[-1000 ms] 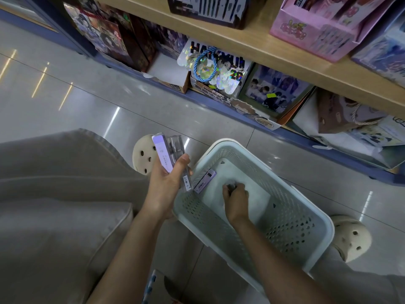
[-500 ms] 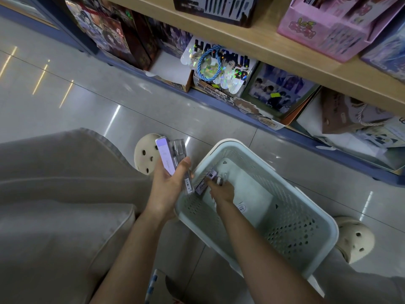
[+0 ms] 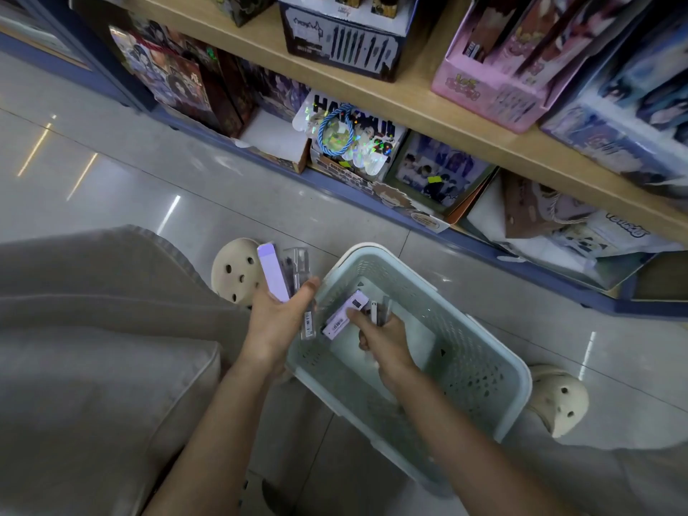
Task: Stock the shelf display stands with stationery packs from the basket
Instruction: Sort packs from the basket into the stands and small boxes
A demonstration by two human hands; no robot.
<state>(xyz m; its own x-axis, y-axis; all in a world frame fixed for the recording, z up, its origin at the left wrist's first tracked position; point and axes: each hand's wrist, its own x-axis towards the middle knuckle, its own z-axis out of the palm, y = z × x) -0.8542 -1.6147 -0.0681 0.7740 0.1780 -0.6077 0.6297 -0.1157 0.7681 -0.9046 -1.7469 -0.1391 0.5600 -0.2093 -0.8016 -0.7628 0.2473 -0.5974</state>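
Left hand [image 3: 277, 322]: fingers and thumb curled round a fanned bunch of packs [image 3: 273, 271], one lilac and the rest clear. It holds them upright just left of the basket [image 3: 480, 351]. The pale green basket sits on the floor [image 3: 186, 188] below the shelf [image 3: 409, 102]. Right hand [image 3: 385, 338] is inside the basket. Its thumb and curled fingers pinch a lilac barcoded pack [image 3: 342, 318] plus slim clear packs [image 3: 374, 312], near the left wall.

Right hand [image 3: 383, 340] now around lilac pack [image 3: 344, 316]
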